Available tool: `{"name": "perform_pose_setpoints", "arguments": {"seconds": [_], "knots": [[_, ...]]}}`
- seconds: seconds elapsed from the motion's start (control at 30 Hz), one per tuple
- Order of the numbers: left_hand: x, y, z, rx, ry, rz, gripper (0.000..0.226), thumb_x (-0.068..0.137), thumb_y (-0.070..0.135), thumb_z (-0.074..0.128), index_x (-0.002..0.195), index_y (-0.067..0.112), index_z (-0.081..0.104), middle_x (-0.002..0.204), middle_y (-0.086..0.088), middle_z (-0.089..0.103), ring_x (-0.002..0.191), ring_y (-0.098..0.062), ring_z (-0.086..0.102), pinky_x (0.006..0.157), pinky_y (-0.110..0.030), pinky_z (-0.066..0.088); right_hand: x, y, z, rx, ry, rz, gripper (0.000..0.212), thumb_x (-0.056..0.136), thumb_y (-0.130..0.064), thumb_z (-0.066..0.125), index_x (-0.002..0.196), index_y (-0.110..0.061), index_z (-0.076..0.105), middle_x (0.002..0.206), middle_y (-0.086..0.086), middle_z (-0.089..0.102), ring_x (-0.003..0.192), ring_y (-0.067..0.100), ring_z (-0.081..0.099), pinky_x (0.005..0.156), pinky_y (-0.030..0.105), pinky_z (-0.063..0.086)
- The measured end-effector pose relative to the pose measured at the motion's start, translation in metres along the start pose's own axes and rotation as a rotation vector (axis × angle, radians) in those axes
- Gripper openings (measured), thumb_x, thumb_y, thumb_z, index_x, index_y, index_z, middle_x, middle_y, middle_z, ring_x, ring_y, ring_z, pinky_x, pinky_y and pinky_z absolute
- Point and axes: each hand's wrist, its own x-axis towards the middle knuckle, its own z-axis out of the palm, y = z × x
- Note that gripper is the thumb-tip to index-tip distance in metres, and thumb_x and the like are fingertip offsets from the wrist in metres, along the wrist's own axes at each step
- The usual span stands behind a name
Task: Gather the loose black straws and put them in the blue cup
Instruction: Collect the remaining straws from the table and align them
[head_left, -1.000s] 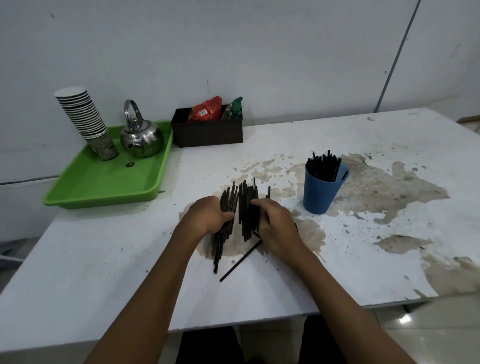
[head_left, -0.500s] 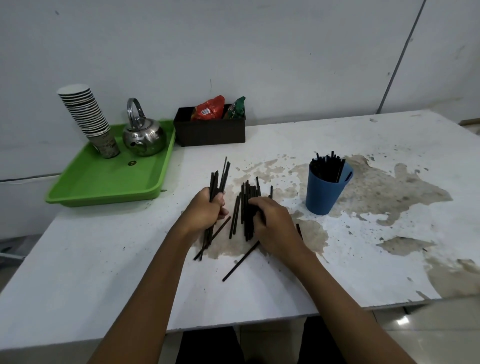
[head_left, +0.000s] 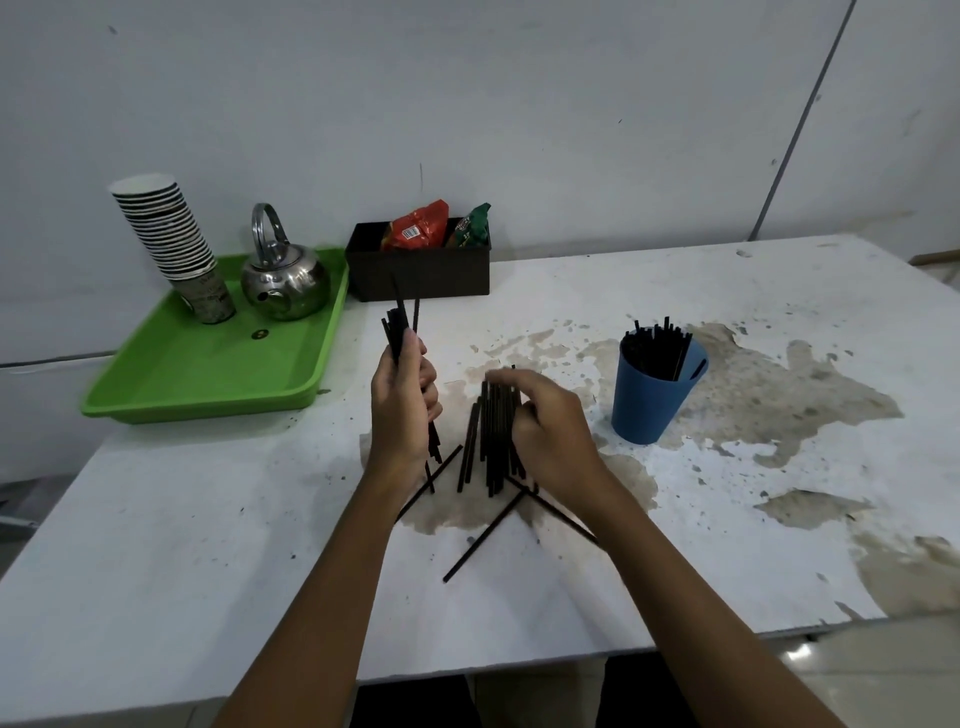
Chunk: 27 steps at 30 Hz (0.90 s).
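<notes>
Left hand (head_left: 402, 410) grips a bundle of black straws (head_left: 400, 327), raised near upright above the table (head_left: 208, 519). Right hand (head_left: 550, 426), fingers curled, gathers the loose straws (head_left: 493, 441) lying on the table. Blue cup (head_left: 647, 405), right of both hands, already holds straws.

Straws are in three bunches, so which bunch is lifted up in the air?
The bunch in the left hand, held upright. The others lie on the table under the right hand or stand in the blue cup.
</notes>
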Motion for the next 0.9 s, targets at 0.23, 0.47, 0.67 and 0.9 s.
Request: {"name": "perform_pose_setpoints", "arguments": {"seconds": [0.23, 0.47, 0.67, 0.9], "knots": [[-0.009, 0.000, 0.003, 0.105, -0.034, 0.028, 0.040, 0.102, 0.041, 0.045, 0.070, 0.020, 0.037, 0.054, 0.011, 0.026, 0.045, -0.006, 0.020, 0.040, -0.020, 0.021, 0.022, -0.029, -0.006, 0.269, -0.028, 0.061, 0.049, 0.096, 0.002, 0.033, 0.124, -0.023, 0.065, 0.120, -0.008, 0.068, 0.108, 0.013, 0.064, 0.102, 0.036, 0.048], [-0.012, -0.013, -0.007, 0.131, -0.113, 0.070, 0.017, 0.108, 0.023, 0.036, 0.101, 0.017, 0.051, 0.059, 0.006, 0.034, 0.050, -0.010, 0.035, 0.050, -0.022, 0.037, 0.025, -0.035, -0.006, 0.270, -0.047, -0.004, 0.050, 0.095, 0.002, 0.034, 0.130, -0.022, 0.060, 0.131, -0.011, 0.061, 0.108, 0.016, 0.062, 0.093, 0.019, 0.049], [-0.003, -0.006, -0.025, -0.045, -0.031, -0.032, 0.020, 0.108, 0.011, 0.032, 0.100, 0.016, 0.050, 0.066, 0.004, 0.040, 0.045, -0.005, 0.029, 0.045, -0.019, 0.027, 0.016, -0.001, 0.010, 0.003, -0.098, -0.012, 0.025, 0.093, -0.011, 0.061, 0.117, -0.018, 0.066, 0.111, -0.007, 0.068, 0.101, 0.013, 0.064, 0.093, 0.029, 0.053], [0.002, 0.015, -0.047, -0.070, 0.086, 0.037, 0.018, 0.103, 0.018, 0.046, 0.087, 0.021, 0.053, 0.057, 0.011, 0.030, 0.041, -0.003, 0.021, 0.039, -0.020, 0.015, 0.010, -0.002, 0.048, -0.338, -0.465, -0.247, 0.016, 0.081, -0.016, 0.077, 0.097, -0.013, 0.077, 0.097, 0.004, 0.074, 0.087, 0.019, 0.067, 0.080, 0.035, 0.055]]}}
